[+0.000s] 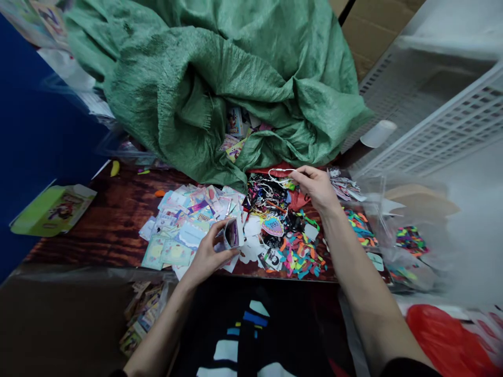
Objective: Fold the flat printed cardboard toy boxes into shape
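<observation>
My left hand [210, 254] grips a small open-topped box [234, 233], its opening tilted toward me and something dark inside. Under and left of it spreads a pile of printed paper cards [181, 225]. My right hand [314, 187] pinches a thin white cord bracelet [280, 170], held above a heap of dark cord bracelets [265, 193]. Just below that heap lies a heart-shaped card [272, 226]. Nearer the table's front edge are many small bright-coloured strips [302, 254].
A large green woven sack [243, 63] covers the back of the wooden table [98, 220], with small boxes [234, 121] in its mouth. At left lies a green carton [55, 209]. White perforated baskets [440, 115] and a red bag [444, 335] are on the right.
</observation>
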The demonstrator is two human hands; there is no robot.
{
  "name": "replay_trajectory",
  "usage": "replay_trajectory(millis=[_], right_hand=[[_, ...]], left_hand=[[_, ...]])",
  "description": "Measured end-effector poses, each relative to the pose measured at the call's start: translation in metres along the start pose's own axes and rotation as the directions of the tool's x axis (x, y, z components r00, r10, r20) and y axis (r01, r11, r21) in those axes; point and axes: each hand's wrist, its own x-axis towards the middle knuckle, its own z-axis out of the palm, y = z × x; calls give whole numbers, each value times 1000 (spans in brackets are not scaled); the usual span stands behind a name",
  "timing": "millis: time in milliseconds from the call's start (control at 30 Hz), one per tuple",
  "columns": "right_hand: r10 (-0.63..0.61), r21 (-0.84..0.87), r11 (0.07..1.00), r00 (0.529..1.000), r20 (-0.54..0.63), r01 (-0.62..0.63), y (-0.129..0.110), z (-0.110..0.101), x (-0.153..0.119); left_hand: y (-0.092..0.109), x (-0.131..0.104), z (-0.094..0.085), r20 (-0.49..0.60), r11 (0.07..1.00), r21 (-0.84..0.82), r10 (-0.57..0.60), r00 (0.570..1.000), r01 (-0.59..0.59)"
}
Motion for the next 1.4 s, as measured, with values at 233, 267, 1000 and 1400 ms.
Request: replay_trajectory(millis=[233,267,1000,1400], right_hand=[[-3,113,994,998,57,-3,-13,2,-29],[3,135,991,997,73,-13,-13,3,-33],[-83,-555,831,995,-55,39,69,-13,-22],[88,-885,461,990,111,58,80,13,-47]], left_hand=[[8,2,7,34,998,9,69,997,-69],[8,1,8,38,997,6,75,996,-75],[-5,-3,4,2,1000,-13,-18,1000,18],[-1,-6,9,-13,997,-50,62,998,-62]])
